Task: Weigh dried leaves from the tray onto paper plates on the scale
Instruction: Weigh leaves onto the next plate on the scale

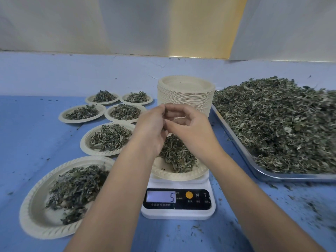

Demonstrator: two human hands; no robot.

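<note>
A white digital scale (179, 203) stands at the centre front and its display shows 5. On it rests a paper plate (179, 174) with a mound of dried leaves (177, 153). Above that plate my left hand (151, 124) and my right hand (189, 124) meet, fingertips together, pinching small bits of leaf between them. A metal tray (263, 171) heaped with dried leaves (276, 120) lies to the right.
Several filled paper plates (72, 195) lie to the left of the scale in rows. A tall stack of empty paper plates (185, 95) stands behind my hands. Loose leaf crumbs are scattered over the blue table (27, 139). A wall rises at the back.
</note>
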